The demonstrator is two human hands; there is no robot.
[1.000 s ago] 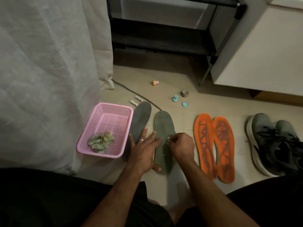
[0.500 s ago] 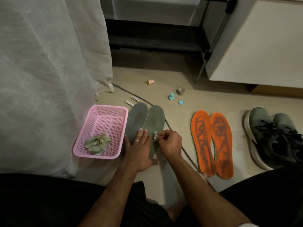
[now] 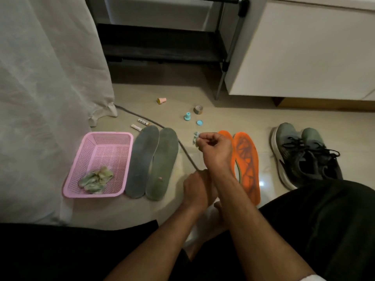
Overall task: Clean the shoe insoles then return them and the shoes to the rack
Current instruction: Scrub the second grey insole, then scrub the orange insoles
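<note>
insoles out on the floor, wiping under way, rack not yet loaded

the right hand is lifted above the floor, pinching a small crumpled wipe between thumb and fingertips. the left hand is lower and blurred, partly behind the right forearm; i cannot tell whether it is loose or holding anything.

the two grey insoles lie side by side on the tiles, touching, just beside the pink basket, which holds a wad of used wipes. the two orange insoles lie to the right, the nearer one partly hidden by the right arm. the pair of grey shoes sits further right, near the person's knee. the black rack stands at the back.

my guess: the task is around the middle. with the wipe hovering between the two pairs, i'd judge the orange ones come next. after that, every insole has to go back, and the shoes return to the rack.
</note>
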